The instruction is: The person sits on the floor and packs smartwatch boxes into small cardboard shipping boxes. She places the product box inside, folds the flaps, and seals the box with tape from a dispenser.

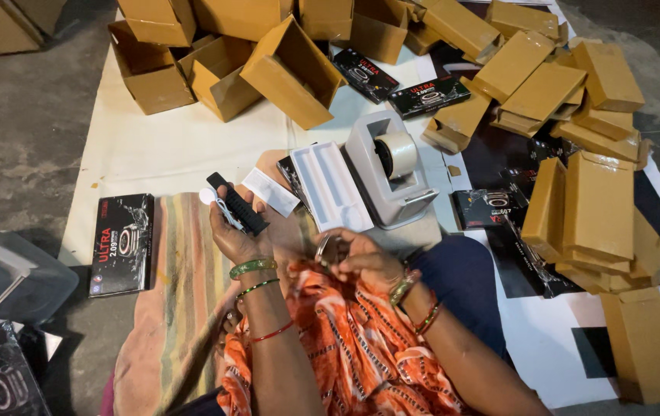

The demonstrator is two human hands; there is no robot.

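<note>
I take the grey tape dispenser (388,173) as my landmark, standing on the white sheet (168,146) that covers the floor. Beyond it and to its right lie the biggest masses: heaps of plain brown cardboard boxes (599,208), some open and tumbled, some flat and stacked, all matte and square-edged. To its far left lies a glossy black printed box (120,243), beside a striped cloth (184,254). Leaning against the dispenser's left side is a white moulded plastic tray (330,187), long and shallow, and left of that a small white card (270,192). Just in front of the dispenser, over my orange patterned lap, are my hands. My left hand (236,235) has its grip closed round a black ribbed strap (237,204), rubbery, whose long axis runs up and to the left, away from the dispenser, with a thin white cord and round white tip pinned against it. My right hand (365,258), the nearer one to the dispenser, pinches a small silvery ring-like piece (322,248) at its fingertips; what it is exactly I cannot tell. The strap lies to the left of that pinch, the two hands near but apart.
</note>
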